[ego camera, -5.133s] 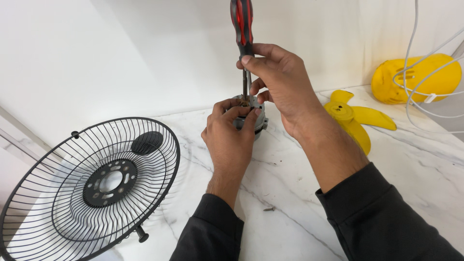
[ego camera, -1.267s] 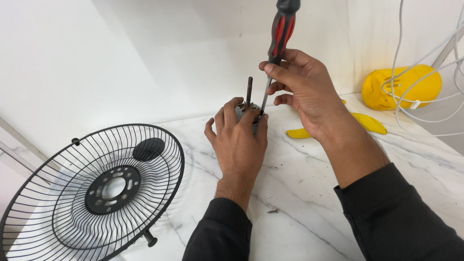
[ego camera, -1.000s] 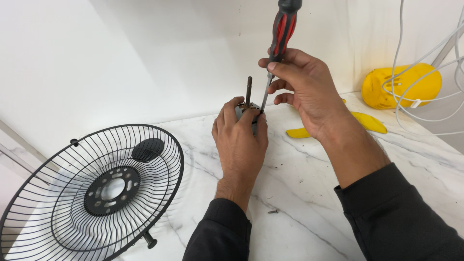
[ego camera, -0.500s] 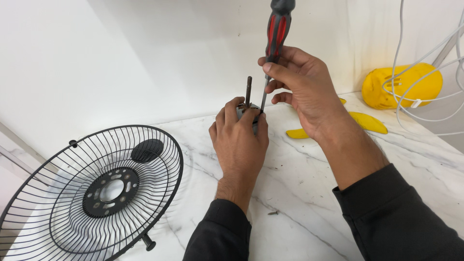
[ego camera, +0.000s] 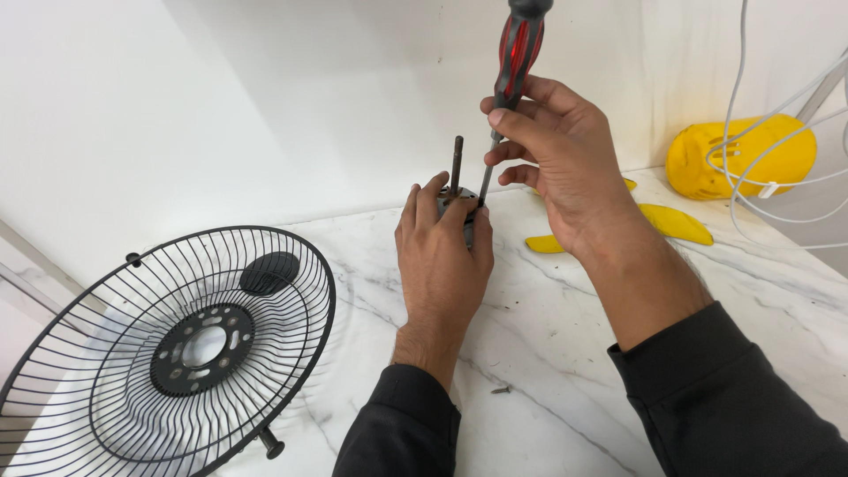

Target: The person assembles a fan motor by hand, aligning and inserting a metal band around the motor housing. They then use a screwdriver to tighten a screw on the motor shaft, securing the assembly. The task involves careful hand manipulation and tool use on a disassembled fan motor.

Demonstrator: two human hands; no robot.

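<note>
Left hand (ego camera: 442, 256) wrapped around a small grey motor (ego camera: 457, 210) standing on the white marble table (ego camera: 565, 353), fingers curled tight on its sides, a thin metal shaft (ego camera: 457, 163) rising upright from its top. Right hand (ego camera: 565, 168) above and just right of it, grip pinching a screwdriver (ego camera: 508, 84) with a red and black handle, blade angled down to the motor's top beside the shaft. Small loose screw (ego camera: 501, 389) lying on the table near the left wrist. Black wire fan guard (ego camera: 168, 344) lying at the left, well apart. Yellow fan blade (ego camera: 671, 225) behind the right hand; yellow housing (ego camera: 738, 159) and white cables (ego camera: 777, 177) at the far right.
</note>
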